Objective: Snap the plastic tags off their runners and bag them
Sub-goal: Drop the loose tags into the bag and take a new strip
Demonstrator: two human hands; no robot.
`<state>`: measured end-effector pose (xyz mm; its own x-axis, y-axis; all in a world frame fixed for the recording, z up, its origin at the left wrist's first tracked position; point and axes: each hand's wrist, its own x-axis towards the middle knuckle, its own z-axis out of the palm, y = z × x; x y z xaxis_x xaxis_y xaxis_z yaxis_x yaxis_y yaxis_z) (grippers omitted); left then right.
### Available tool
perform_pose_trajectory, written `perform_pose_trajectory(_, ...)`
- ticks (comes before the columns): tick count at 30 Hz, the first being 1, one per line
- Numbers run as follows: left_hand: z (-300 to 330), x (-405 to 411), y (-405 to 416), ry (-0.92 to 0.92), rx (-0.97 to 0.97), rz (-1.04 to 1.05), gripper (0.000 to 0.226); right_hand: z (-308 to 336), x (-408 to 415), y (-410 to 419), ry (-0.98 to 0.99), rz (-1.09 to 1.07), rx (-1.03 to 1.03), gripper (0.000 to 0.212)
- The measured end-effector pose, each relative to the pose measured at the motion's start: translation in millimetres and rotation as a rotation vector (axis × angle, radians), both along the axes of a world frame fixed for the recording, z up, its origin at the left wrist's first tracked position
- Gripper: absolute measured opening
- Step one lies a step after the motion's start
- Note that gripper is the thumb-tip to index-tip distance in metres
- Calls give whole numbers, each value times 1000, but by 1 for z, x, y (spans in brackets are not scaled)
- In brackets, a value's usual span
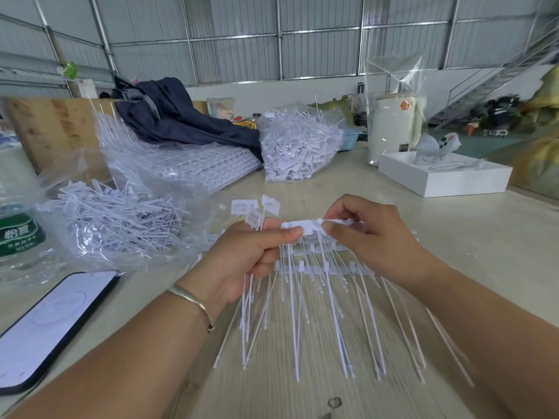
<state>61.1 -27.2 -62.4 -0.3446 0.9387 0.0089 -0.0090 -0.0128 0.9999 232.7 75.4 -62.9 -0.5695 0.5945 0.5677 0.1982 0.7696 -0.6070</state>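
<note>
Matt white plastic tags (298, 229) on pale wood-grain table (453, 237); glossy clear film bags (127, 225); dark cloth jacket (181, 116); glossy phone (51, 325); thin metal bangle (193, 300).

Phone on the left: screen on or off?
On. The phone lies flat, face up on the table, its screen lit pale with a faint circle graphic.

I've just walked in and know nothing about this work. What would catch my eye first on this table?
First, the two hands at the centre: the left hand and the right hand pinch a white plastic runner of long-tailed tags above the pale wooden table. To the left lies an open clear bag of loose white tags, and further back a fuller clear bag of white tags. A dark smartphone with a lit screen lies at the near left.
</note>
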Motion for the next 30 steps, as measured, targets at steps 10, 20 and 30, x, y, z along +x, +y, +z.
perform_pose_trajectory(10,0,-5,-1,-117,-47,-49,26,0,6,13,-85,-188,-24,48)
perform_pose_trajectory(20,0,-2,-3,-220,-48,-137,21,0,3,6,93,17,-82,49)
perform_pose_trajectory(30,-4,17,-4,-319,-44,-400,18,4,2,-5,158,298,-293,39)
